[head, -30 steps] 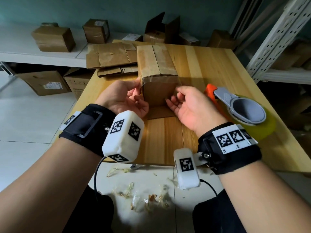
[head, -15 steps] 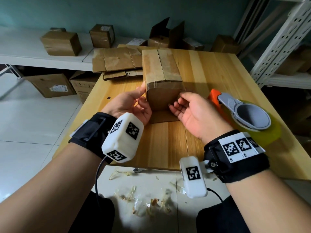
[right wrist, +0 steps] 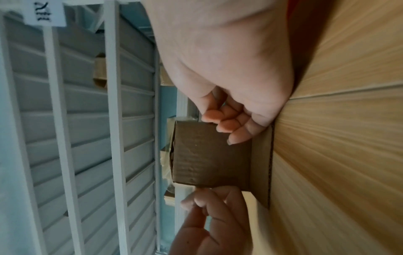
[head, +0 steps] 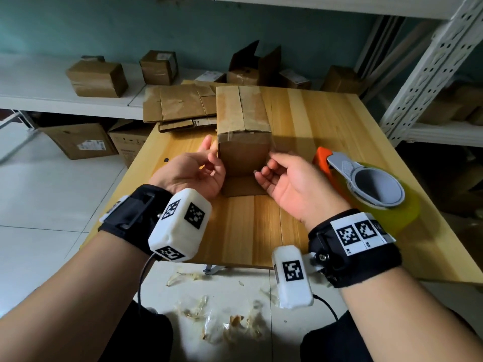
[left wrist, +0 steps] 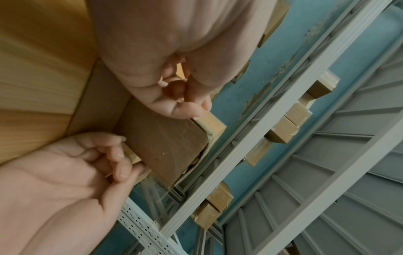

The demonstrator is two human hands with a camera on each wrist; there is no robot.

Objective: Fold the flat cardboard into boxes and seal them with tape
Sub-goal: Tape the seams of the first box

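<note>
left grip [head: 194, 167]: fingers loosely curled, grasping nothing, just left of the box's near end
right grip [head: 283, 176]: same deal, fingertips brushing the right edge
cardboard box [head: 241, 118]: mid-worktop [head: 308, 121], long axis running away, near end dead centre between hands, bottom flap lying flat
inside: can't tell
tape dispenser [head: 366, 184]: right, nearer right hand

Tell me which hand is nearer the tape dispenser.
Right. The right hand is at the box's right side, just beside the tape dispenser; the left hand is on the box's far side from it.
</note>
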